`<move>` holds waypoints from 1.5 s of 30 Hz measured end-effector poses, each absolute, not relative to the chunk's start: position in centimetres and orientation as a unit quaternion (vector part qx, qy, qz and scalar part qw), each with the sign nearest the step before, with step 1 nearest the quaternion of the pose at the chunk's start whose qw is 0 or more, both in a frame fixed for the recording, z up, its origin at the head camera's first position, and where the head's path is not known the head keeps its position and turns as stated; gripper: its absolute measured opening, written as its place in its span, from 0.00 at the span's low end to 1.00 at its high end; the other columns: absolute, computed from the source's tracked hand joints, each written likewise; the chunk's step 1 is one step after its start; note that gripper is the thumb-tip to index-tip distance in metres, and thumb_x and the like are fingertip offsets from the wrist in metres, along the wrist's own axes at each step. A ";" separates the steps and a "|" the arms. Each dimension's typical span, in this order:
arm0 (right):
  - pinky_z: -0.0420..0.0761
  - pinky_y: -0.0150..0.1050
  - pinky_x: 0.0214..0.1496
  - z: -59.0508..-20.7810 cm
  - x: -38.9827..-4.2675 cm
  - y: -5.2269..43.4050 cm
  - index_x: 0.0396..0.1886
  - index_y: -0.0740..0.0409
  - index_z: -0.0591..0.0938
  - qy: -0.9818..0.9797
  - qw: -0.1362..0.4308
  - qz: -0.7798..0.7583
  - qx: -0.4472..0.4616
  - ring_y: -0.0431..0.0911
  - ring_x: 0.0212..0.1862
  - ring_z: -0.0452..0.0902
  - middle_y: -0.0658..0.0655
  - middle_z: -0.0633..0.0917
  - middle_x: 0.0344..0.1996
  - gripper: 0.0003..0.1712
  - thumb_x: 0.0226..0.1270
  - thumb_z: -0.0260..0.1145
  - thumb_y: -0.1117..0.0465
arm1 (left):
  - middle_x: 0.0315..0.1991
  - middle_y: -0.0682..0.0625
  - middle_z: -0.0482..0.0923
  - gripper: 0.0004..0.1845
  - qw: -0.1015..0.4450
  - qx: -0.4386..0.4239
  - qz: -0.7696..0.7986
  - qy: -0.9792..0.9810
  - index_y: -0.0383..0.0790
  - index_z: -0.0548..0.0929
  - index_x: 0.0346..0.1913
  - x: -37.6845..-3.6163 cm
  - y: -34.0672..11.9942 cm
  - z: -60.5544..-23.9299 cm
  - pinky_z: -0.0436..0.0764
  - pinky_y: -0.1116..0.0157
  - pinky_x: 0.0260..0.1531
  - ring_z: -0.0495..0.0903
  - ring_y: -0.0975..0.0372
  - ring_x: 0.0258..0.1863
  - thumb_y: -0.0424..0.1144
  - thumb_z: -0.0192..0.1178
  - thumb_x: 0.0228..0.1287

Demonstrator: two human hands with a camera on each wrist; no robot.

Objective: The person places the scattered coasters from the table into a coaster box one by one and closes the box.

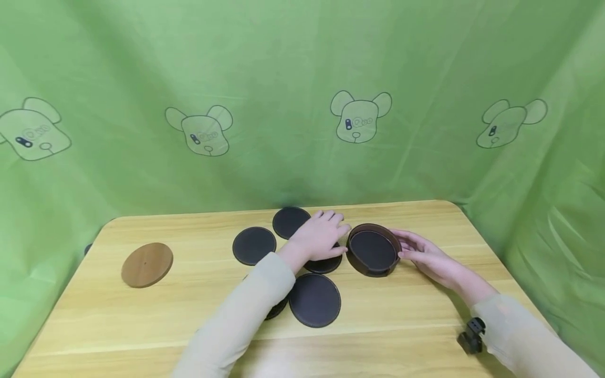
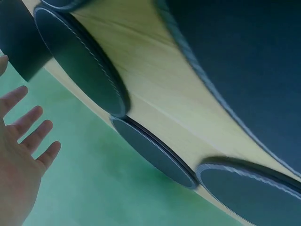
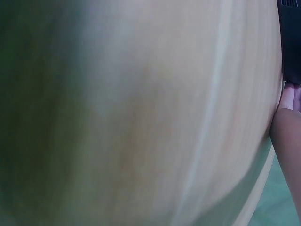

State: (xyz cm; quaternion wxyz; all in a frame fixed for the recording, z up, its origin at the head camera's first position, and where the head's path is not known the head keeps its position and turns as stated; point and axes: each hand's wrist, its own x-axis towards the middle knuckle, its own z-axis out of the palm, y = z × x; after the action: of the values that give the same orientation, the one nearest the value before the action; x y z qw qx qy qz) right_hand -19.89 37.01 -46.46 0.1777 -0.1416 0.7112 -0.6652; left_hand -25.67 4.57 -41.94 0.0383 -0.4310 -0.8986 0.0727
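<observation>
Head view is showing a round dark-brown holder (image 1: 373,228), its raised rim notched at the front, sitting on the desk (image 1: 406,325) just right of flat black coasters (image 1: 315,300) with stitched edges. The right hand (image 1: 427,257) is pinching the holder's right wall; the left hand (image 1: 319,236), fingers spread, is hovering palm-down over one coaster.

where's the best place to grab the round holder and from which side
Probably the outer wall of the round holder, coming from the right, where the right hand already is. The raised wall gives thumb and fingers something to curl around; black coasters and the left hand crowd its left side.
</observation>
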 end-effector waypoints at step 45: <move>0.74 0.21 0.66 -46.7 -20.0 37.3 0.81 0.64 0.62 0.709 0.179 -0.666 -0.149 0.28 0.67 0.76 0.38 0.78 0.67 0.33 0.81 0.55 0.72 | 0.75 0.35 0.68 0.38 0.010 -0.313 -0.001 -0.950 0.45 0.73 0.76 -25.6 -10.3 -45.2 0.67 0.37 0.74 0.68 0.38 0.74 0.63 0.62 0.72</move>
State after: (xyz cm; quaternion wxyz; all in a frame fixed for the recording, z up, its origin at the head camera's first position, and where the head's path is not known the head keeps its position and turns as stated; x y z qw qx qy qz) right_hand -20.04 37.28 -46.67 0.1793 -0.1491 0.7087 -0.6658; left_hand -25.55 -10.30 -45.21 0.0102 -0.3131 -0.9497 -0.0013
